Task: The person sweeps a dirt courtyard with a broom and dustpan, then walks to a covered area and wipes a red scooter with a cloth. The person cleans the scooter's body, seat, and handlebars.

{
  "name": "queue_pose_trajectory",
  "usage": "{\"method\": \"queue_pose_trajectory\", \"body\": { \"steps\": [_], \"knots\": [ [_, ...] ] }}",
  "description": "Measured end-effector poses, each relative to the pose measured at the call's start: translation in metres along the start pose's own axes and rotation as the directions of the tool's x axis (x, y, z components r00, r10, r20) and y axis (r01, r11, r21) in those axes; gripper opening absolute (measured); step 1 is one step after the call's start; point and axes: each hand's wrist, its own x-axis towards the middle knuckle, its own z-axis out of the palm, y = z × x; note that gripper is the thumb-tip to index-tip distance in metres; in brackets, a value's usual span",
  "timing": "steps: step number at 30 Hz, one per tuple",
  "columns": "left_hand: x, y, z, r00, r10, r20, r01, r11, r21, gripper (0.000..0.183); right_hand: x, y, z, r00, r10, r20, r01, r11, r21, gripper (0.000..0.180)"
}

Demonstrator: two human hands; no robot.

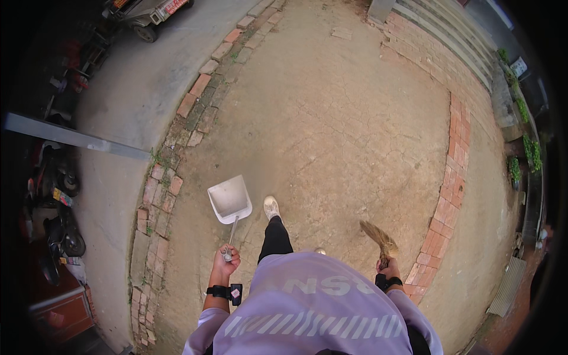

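A long-handled dustpan [229, 198] with a pale pan hangs or rests low in front of me on the left; whether it touches the ground I cannot tell. My left hand [227, 260] grips the upper end of its handle. The pan looks bare inside, with a ribbed strip near the handle. On the other side, my right hand [388, 267] is closed around the handle of a straw broom [378, 234]. Its bristles fan out forward and to the left, over the dirt. Between the two tools, my light shoe [271, 207] is stepping forward.
Cracked bare earth [337, 120] stretches ahead. A low brick border [195, 102] runs along the left, with a grey post [80, 135] rising beyond it. Parked motorcycles [66, 230] and a cart [151, 17] stand farther left. Red brick edging [450, 177] and concrete steps [443, 40] lie right.
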Motion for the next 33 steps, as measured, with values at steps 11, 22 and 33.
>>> {"method": "queue_pose_trajectory", "body": {
  "steps": [11, 22, 33],
  "knots": [
    [0.085, 0.243, 0.168, 0.998, -0.028, 0.05, 0.021, 0.99, 0.136, 0.012, -0.097, -0.005, 0.313, 0.983, 0.046, 0.18, -0.075, 0.985, 0.154, 0.015],
    [0.211, 0.44, 0.486, 0.986, -0.007, 0.167, 0.025, 0.994, -0.106, 0.015, -0.101, -0.158, 0.643, 0.933, -0.045, 0.357, 0.213, 0.868, -0.448, 0.018],
    [0.335, 0.613, 0.752, 0.967, 0.011, 0.254, -0.066, 0.976, 0.209, 0.015, -0.125, -0.325, 1.03, 0.927, -0.178, 0.33, 0.329, 0.808, -0.488, 0.009]
  ]
}}
